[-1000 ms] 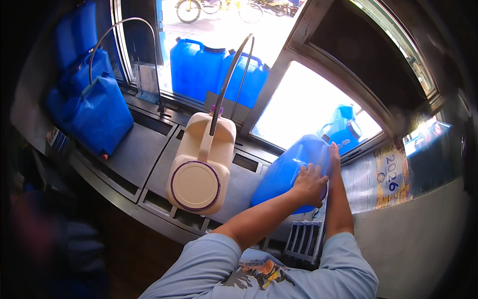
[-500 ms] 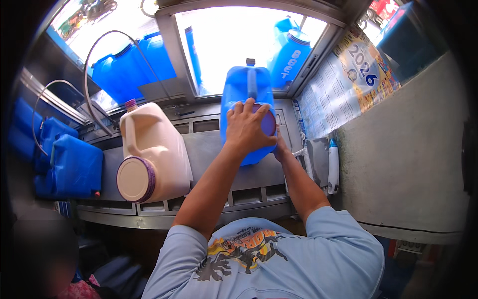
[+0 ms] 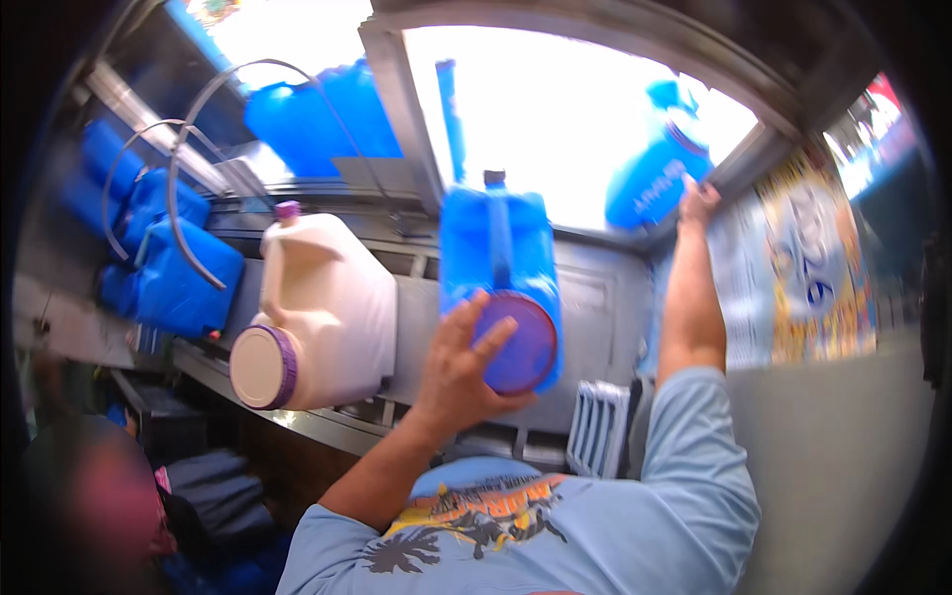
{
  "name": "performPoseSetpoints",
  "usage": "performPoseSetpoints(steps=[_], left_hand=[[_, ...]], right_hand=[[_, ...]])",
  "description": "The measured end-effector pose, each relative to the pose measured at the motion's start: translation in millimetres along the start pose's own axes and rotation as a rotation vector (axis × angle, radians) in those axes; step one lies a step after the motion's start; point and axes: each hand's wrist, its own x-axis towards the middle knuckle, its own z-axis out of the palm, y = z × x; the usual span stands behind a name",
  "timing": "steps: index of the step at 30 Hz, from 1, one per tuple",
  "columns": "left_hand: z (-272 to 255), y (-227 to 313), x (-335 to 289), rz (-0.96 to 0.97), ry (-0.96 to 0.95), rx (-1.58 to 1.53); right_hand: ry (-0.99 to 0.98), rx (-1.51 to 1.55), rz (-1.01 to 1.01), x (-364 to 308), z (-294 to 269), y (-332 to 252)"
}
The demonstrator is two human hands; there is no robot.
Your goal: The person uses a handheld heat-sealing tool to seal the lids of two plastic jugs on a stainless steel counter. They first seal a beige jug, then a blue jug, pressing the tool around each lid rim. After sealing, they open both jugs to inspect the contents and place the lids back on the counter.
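Observation:
A blue jug (image 3: 459, 238) lies on the metal counter by the window, its large purple cap (image 3: 526, 352) turned toward me and a small dark cap at its far end. My left hand (image 3: 461, 367) rests on the purple cap with fingers spread over its left side and the thumb along the lower rim. Stretched far to the right, my right hand (image 3: 698, 202) is at the window's edge, beside another blue jug (image 3: 645, 183) with white marks. Blur hides whether its fingers touch that jug or the frame.
A cream jug (image 3: 347, 268) with a purple-rimmed lid lies left of the blue one. Several blue containers (image 3: 188, 283) stand farther left, beside curved grey hoses (image 3: 177, 198). At right are a wall calendar (image 3: 808, 258) and a white slatted piece (image 3: 598, 426). Another person (image 3: 94, 486) is at lower left.
My right hand has left the near blue jug and reached out to the far right window edge. My left hand stays on the purple cap, lower in view. The view has swung.

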Motion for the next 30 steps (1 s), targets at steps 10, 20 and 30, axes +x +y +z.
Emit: performPoseSetpoints(steps=[10,20,30], left_hand=[[-13,-17,27,0.047,-0.065,-0.051],[-9,-38,43,0.094,-0.06,-0.018],[-15,-68,85,0.1,-0.12,-0.004]], right_hand=[[0.229,-0.075,0.218,-29,38,-14],[-0.436,0.035,0.06,-136,136,-77],[-0.496,0.364,0.204,-346,43,-87]])
